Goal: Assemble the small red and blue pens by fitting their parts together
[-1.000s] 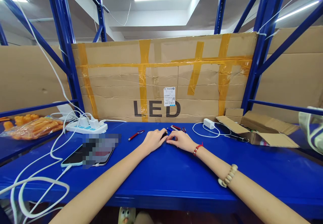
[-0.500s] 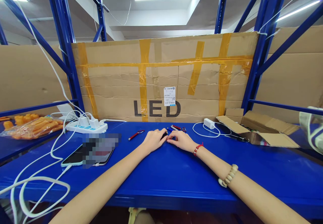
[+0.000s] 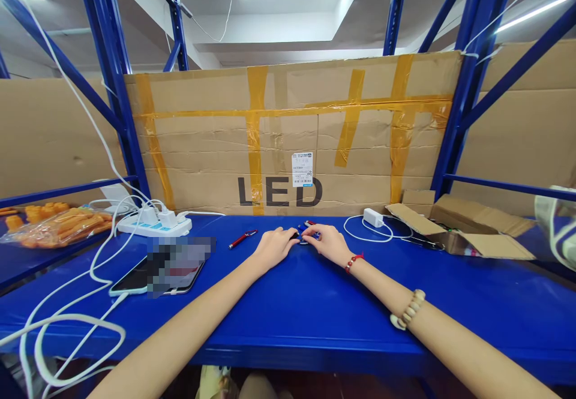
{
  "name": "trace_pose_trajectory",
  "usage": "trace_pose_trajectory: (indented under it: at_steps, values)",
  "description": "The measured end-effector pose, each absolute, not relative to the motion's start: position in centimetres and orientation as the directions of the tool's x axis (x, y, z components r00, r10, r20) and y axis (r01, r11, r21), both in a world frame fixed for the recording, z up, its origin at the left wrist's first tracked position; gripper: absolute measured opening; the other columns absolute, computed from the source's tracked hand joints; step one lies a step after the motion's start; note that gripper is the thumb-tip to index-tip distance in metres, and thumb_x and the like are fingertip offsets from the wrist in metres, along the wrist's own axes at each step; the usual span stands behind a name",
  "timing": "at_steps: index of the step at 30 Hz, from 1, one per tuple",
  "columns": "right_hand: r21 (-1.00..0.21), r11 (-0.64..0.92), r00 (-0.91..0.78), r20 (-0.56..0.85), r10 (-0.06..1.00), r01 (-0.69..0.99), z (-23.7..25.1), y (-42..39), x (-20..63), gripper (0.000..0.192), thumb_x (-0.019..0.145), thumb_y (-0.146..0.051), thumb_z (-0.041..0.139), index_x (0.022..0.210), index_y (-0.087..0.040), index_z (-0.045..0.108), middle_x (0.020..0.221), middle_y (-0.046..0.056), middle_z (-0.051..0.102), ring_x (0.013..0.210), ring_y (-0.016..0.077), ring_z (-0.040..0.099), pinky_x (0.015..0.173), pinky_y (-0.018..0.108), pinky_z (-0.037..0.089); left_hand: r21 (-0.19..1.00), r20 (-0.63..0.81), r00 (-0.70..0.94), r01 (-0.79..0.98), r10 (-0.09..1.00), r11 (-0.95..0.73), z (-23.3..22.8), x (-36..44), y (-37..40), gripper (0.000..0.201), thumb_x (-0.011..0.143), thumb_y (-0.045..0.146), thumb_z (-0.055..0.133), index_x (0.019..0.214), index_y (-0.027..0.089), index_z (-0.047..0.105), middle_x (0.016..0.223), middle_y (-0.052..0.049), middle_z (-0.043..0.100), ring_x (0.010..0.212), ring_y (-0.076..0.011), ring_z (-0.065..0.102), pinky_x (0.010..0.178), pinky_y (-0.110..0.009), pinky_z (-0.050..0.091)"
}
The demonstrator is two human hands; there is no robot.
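On the blue shelf top, my left hand [image 3: 274, 249] is closed, with a small dark thing showing at its fingertips. Too little of that thing shows to tell its kind. Facing it, my right hand [image 3: 328, 244] has thumb and forefinger pinched by a small dark, shiny piece, also too small to name. A narrow gap lies between the two hands. Behind the right fingers, a slim red-and-white pen-like item [image 3: 309, 224] is partly hidden, with bits of blue beside it. To the left of my left hand lies a red pen-like stick [image 3: 243, 239] with metal trim.
Phones [image 3: 189, 273] and a white power strip [image 3: 155, 227] with looping cables are at left, beside bagged orange pieces [image 3: 67, 226]. A white charger [image 3: 373, 218] with cable and an open cardboard box [image 3: 477, 231] lie right. Taped cardboard [image 3: 207, 147] stands behind.
My right hand has shifted slightly to the right, so a gap now parts its fingertips from the left hand. My left hand stays nearly in place.
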State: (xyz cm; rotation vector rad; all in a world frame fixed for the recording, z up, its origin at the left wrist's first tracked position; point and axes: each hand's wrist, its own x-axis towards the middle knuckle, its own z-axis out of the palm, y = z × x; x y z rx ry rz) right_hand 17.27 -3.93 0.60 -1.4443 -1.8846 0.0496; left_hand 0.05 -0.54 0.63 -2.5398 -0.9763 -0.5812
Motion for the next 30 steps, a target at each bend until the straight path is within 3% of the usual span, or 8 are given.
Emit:
trace_pose_trajectory:
  at_steps: [3, 9, 12, 16, 21, 25, 30]
  values:
    - [-0.604, 0.428, -0.034, 0.552, 0.833, 0.672, 0.6, -3.6, 17.2, 0.018, 0.075, -0.034, 0.052, 0.081, -0.021, 0.063, 0.08, -0.001, 0.064, 0.043, 0.0076, 0.051, 0.046, 0.021, 0.037, -0.192, 0.498, 0.68, 0.691, 0.538, -0.697, 0.5, 0.1, -0.5, 0.017, 0.09, 0.033, 0.038, 0.098, 0.019, 0.044, 0.08, -0.003, 0.054, 0.076, -0.0196, 0.052, 0.061, -0.025, 0.041]
    - [-0.784, 0.494, -0.04, 0.519, 0.854, 0.376, 0.7, -3.4, 17.0, 0.028, 0.065, -0.038, 0.06, 0.076, -0.013, 0.064, 0.072, 0.004, 0.062, 0.036, 0.0044, 0.042, 0.04, 0.02, 0.034, -0.175, 0.512, 0.721, 0.62, 0.467, -0.765, 0.5, 0.1, -0.4, 0.015, 0.091, 0.028, 0.037, 0.101, 0.018, 0.042, 0.09, -0.002, 0.054, 0.081, -0.0191, 0.051, 0.066, -0.026, 0.042]
    - [-0.852, 0.432, -0.047, 0.439, 0.897, 0.296, 1.0, -3.6, 17.1, 0.032, 0.06, -0.04, 0.064, 0.075, -0.011, 0.064, 0.062, 0.002, 0.059, 0.038, 0.0036, 0.038, 0.04, 0.02, 0.031, -0.117, 0.518, 0.743, 0.554, 0.425, -0.825, 0.5, -0.1, -0.3, 0.016, 0.091, 0.024, 0.036, 0.105, 0.018, 0.041, 0.096, -0.003, 0.053, 0.086, -0.0181, 0.05, 0.075, -0.026, 0.041]
    - [-0.942, 0.245, -0.086, 0.231, 0.969, 0.231, 1.3, -4.0, 17.4, 0.036, 0.057, -0.042, 0.067, 0.077, -0.012, 0.065, 0.051, -0.002, 0.05, 0.042, 0.0037, 0.035, 0.039, 0.018, 0.025, -0.014, 0.523, 0.766, 0.446, 0.373, -0.895, 0.5, -0.3, -0.2, 0.018, 0.091, 0.021, 0.034, 0.108, 0.019, 0.039, 0.098, -0.003, 0.05, 0.089, -0.0159, 0.049, 0.079, -0.024, 0.04]
    - [-0.975, 0.103, -0.149, 0.074, 0.986, 0.198, 1.2, -3.9, 18.1, 0.036, 0.057, -0.043, 0.068, 0.078, -0.014, 0.063, 0.051, -0.003, 0.046, 0.045, 0.0031, 0.035, 0.039, 0.016, 0.02, -0.009, 0.551, 0.764, 0.408, 0.336, -0.913, 0.5, -0.5, -0.4, 0.019, 0.091, 0.021, 0.034, 0.11, 0.02, 0.039, 0.095, -0.004, 0.049, 0.084, -0.0166, 0.05, 0.075, -0.025, 0.04]
    - [-0.972, 0.081, -0.153, 0.047, 0.987, 0.221, 1.0, -3.9, 18.2, 0.036, 0.058, -0.046, 0.067, 0.075, -0.014, 0.062, 0.049, -0.005, 0.043, 0.044, 0.0026, 0.033, 0.038, 0.015, 0.019, -0.041, 0.556, 0.768, 0.408, 0.319, -0.912, 0.5, -0.4, -0.5, 0.025, 0.091, 0.02, 0.034, 0.115, 0.022, 0.035, 0.092, -0.003, 0.049, 0.082, -0.017, 0.05, 0.074, -0.026, 0.04]
    - [-0.971, 0.098, -0.094, 0.078, 0.992, 0.219, 0.9, -3.9, 17.8, 0.038, 0.057, -0.046, 0.068, 0.077, -0.014, 0.062, 0.05, -0.004, 0.045, 0.046, 0.0033, 0.036, 0.039, 0.014, 0.022, -0.055, 0.527, 0.756, 0.487, 0.389, -0.872, 0.3, -0.2, -0.1, 0.021, 0.091, 0.019, 0.034, 0.111, 0.021, 0.038, 0.087, -0.002, 0.05, 0.076, -0.0172, 0.051, 0.068, -0.025, 0.042]
